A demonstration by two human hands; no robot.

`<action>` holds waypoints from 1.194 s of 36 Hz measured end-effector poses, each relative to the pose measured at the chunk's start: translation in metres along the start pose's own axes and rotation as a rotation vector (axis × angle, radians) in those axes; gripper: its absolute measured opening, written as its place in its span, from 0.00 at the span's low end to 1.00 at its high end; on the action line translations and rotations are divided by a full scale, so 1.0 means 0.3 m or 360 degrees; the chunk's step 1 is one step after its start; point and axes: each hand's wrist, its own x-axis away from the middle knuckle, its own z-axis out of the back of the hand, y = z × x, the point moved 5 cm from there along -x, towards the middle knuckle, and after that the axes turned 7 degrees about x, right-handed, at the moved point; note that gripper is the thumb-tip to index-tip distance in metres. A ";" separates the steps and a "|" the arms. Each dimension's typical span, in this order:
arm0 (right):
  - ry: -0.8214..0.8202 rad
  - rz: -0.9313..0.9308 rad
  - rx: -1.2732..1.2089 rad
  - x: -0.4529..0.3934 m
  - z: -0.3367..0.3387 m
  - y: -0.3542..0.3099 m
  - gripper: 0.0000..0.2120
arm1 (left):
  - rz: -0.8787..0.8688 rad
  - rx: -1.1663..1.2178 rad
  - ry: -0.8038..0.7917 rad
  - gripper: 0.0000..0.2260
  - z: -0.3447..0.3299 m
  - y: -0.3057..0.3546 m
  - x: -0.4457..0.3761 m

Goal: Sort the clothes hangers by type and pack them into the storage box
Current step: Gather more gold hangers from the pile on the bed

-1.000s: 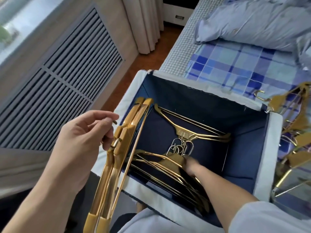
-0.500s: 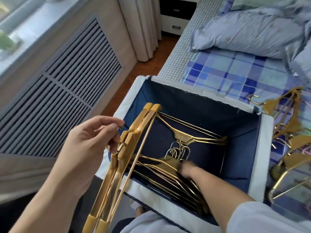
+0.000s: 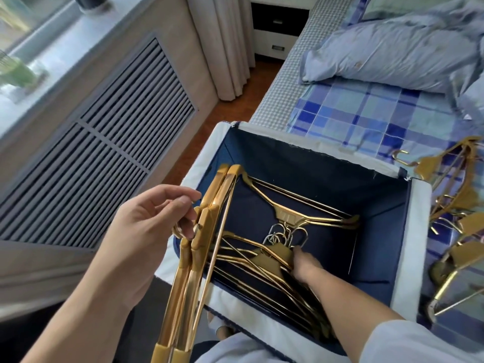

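1. Gold hangers (image 3: 193,260), a small bundle held edge-on, hang from the left hand (image 3: 146,237), whose fingers curl round their hooks at the box's left rim.
2. Reaching down into the box, the right hand (image 3: 305,260) rests on the near stack of hangers (image 3: 262,268) lying on the box floor; its fingers are partly hidden by the stack, so I cannot tell whether they grip or only press.
3. Beyond that stack lies a second stack of hangers (image 3: 301,218), its hooks pointing toward the near stack so the silver hooks (image 3: 285,235) of both meet in the middle.
4. Both stacks sit in the storage box (image 3: 408,258), navy inside with a pale rim, which stands at the edge of the bed (image 3: 366,119).
5. More loose hangers (image 3: 455,205) lie on the blue checked sheet just right of the box.
6. A rumpled blue pillow (image 3: 392,56) lies farther up the bed; a louvred radiator cover (image 3: 91,158) and curtains (image 3: 225,43) stand to the left.
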 end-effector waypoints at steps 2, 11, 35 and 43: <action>0.0032 -0.0006 -0.0046 0.007 -0.009 -0.006 0.25 | 0.0012 -0.0009 0.0015 0.11 0.005 -0.004 0.001; -0.0100 0.0064 -0.0250 0.028 -0.068 -0.069 0.16 | 0.0011 0.0020 0.0074 0.11 0.013 -0.009 0.002; 0.0040 -0.0072 0.0141 -0.018 -0.043 -0.050 0.22 | 0.0034 0.0210 0.0187 0.10 0.119 -0.040 -0.028; 0.0165 -0.0003 0.0378 -0.040 -0.036 -0.059 0.17 | 0.0017 0.0186 0.0224 0.11 0.150 -0.047 -0.035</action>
